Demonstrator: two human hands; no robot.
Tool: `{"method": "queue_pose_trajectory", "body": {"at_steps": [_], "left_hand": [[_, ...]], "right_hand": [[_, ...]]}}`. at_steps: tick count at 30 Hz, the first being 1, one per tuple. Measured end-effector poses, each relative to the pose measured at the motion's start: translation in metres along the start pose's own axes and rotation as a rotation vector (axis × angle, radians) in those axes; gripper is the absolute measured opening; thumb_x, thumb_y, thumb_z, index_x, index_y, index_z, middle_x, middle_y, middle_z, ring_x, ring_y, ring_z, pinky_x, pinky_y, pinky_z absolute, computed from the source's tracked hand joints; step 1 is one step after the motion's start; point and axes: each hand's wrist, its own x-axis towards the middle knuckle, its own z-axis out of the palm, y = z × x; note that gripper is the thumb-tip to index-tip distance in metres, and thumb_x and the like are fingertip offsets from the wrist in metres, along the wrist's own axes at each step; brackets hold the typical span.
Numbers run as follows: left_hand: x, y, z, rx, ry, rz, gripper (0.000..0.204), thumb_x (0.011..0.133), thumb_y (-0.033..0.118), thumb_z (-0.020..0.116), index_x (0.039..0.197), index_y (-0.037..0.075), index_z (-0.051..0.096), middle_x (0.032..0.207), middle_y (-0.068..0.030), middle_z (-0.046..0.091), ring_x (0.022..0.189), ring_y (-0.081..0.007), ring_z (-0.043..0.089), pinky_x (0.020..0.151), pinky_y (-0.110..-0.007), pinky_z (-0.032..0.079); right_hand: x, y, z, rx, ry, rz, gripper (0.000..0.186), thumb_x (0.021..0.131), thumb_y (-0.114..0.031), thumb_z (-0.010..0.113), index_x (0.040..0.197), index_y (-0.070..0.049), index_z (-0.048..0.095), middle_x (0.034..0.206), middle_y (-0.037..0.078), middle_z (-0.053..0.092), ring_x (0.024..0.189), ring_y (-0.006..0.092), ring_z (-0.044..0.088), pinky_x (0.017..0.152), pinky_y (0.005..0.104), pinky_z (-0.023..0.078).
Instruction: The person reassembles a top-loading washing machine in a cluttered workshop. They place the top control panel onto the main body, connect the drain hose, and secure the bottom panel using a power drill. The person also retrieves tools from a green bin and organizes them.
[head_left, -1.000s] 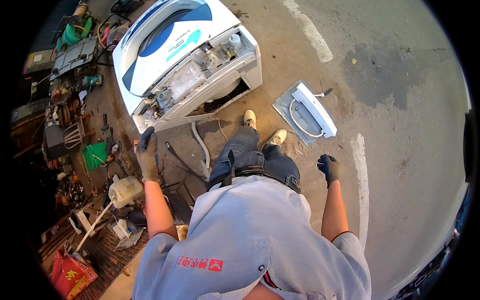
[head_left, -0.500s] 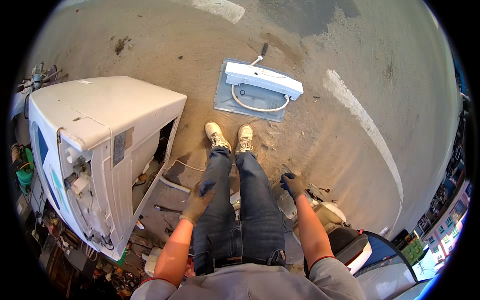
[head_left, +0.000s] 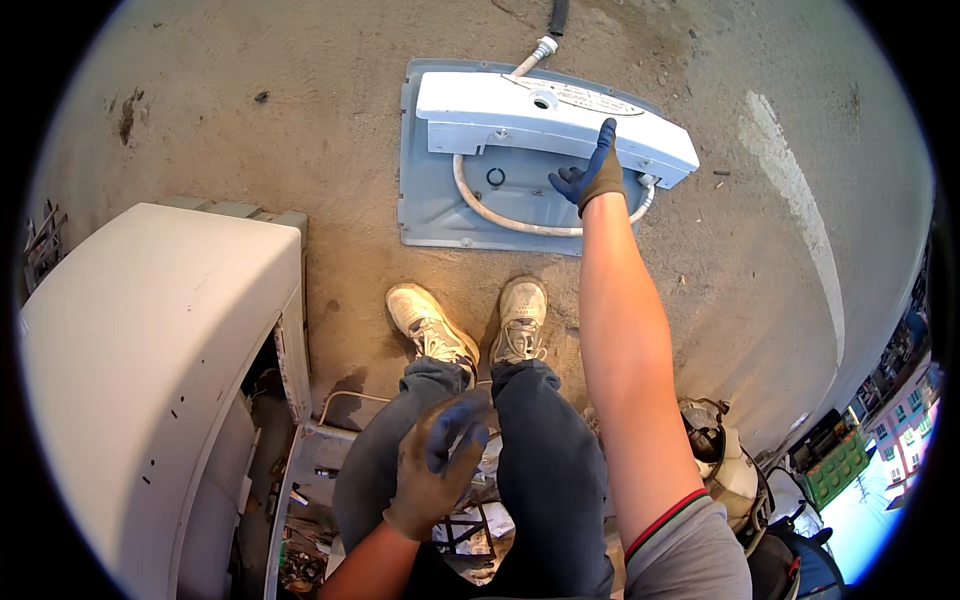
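On the ground ahead lies a long white housing [head_left: 475, 105] with a round hole in its top. A pale hose [head_left: 490, 215] loops out from its near side. Beneath both is a flat grey-blue panel [head_left: 428, 205], with a small black ring [head_left: 495, 177] on it. My right hand [head_left: 594, 178], in a dark-coated work glove, reaches to the right part of the housing with fingers spread; whether it touches is unclear. My left hand [head_left: 432, 468], gloved too, hangs before my left thigh, fingers bent but apart, with nothing in it.
A big white appliance cabinet [head_left: 150, 275] stands to my left, open on its near side. Another hose end [head_left: 545, 46] sticks out beyond the housing, by a dark tube [head_left: 558, 16]. A pale bulky appliance part [head_left: 735, 480] sits at my right.
I have bent closer to the ground. My right hand has swung forward from beside my leg to the white housing. My left hand has moved in toward my legs.
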Motion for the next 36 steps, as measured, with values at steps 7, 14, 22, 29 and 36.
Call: {"method": "queue_pose_trajectory", "body": {"at_steps": [7, 14, 22, 29, 36], "left_hand": [[-0.001, -0.005, -0.017, 0.191, -0.054, -0.047, 0.034, 0.088, 0.008, 0.065, 0.119, -0.002, 0.057, 0.117, -0.0153, 0.063, 0.103, -0.0212, 0.063, 0.089, -0.034, 0.050], [-0.053, -0.043, -0.017, 0.061, 0.051, 0.076, 0.036, 0.092, 0.012, 0.060, 0.124, -0.004, 0.055, 0.114, -0.0114, 0.064, 0.105, -0.0174, 0.059, 0.093, -0.030, 0.046], [-0.314, 0.100, -0.049, -0.274, 0.337, 0.164, 0.069, 0.092, 0.018, 0.062, 0.147, 0.003, 0.025, 0.142, -0.0152, 0.040, 0.128, -0.0235, 0.044, 0.103, -0.037, 0.041], [-0.498, 0.069, -0.077, -0.564, 0.820, 0.392, 0.070, 0.092, 0.037, 0.064, 0.143, 0.000, 0.032, 0.123, -0.0132, 0.052, 0.109, -0.0203, 0.051, 0.094, -0.034, 0.043], [-0.575, 0.013, -0.134, -0.629, 1.299, 0.441, 0.064, 0.094, 0.039, 0.060, 0.138, -0.002, 0.039, 0.121, -0.0144, 0.054, 0.110, -0.0218, 0.053, 0.094, -0.034, 0.043]], "right_hand": [[0.008, -0.015, 0.013, 0.047, 0.022, -0.101, 0.075, 0.084, -0.050, 0.066, 0.144, -0.019, 0.034, 0.140, 0.014, 0.041, 0.126, 0.0361, 0.043, 0.099, 0.0509, 0.047], [-0.136, -0.042, -0.042, 0.111, -0.188, -0.220, 0.087, 0.080, -0.057, 0.067, 0.144, -0.011, 0.032, 0.139, 0.023, 0.039, 0.125, 0.0429, 0.042, 0.096, 0.0570, 0.044], [-0.481, -0.015, -0.116, -0.120, -0.639, -0.271, 0.073, 0.089, -0.056, 0.057, 0.139, -0.005, 0.041, 0.132, 0.020, 0.052, 0.115, 0.0308, 0.056, 0.093, 0.0470, 0.050], [-0.711, 0.083, -0.139, -0.317, -1.065, -0.160, 0.059, 0.097, -0.046, 0.051, 0.138, -0.005, 0.042, 0.134, 0.014, 0.052, 0.119, 0.0277, 0.054, 0.100, 0.0436, 0.045], [-0.793, 0.190, -0.104, -0.673, -1.261, -0.108, 0.053, 0.100, -0.037, 0.049, 0.135, 0.002, 0.041, 0.127, 0.019, 0.054, 0.117, 0.0303, 0.057, 0.097, 0.0438, 0.050]]}}
